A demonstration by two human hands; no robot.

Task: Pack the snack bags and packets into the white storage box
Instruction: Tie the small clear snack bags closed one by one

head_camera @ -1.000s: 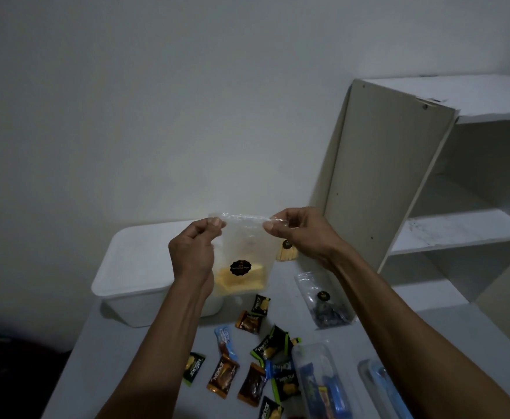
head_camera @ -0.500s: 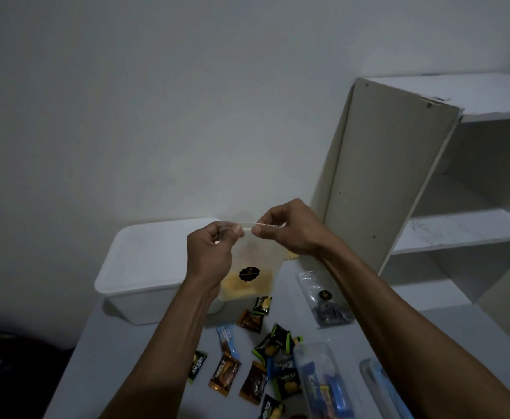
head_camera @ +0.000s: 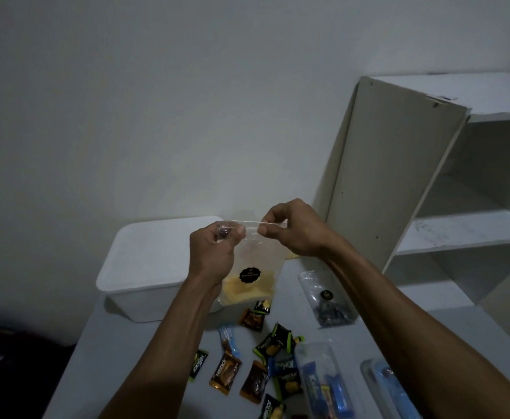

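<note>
Both hands hold a clear bag (head_camera: pixel 252 267) of yellow snack up over the table (head_camera: pixel 163 352), in front of the white box (head_camera: pixel 145 267). The left hand (head_camera: pixel 213 252) and right hand (head_camera: pixel 290 229) each pinch the bag's top strip; since a second ago they have drawn closer together along it, from the two corners toward its middle, which reads as pressing the seal shut before packing. The box stands with its lid on, just behind the bag, so it likely must be opened first. A second clear bag (head_camera: pixel 328 300) with dark contents lies to the right; small packets (head_camera: pixel 266 358) lie scattered nearer the person, with two clear packs (head_camera: pixel 323 382) of blue bars at the lower right. The shelf unit (head_camera: pixel 399 182) rises close on the right; open room lies above the box and to the left, where the table edge drops to a dark floor
</note>
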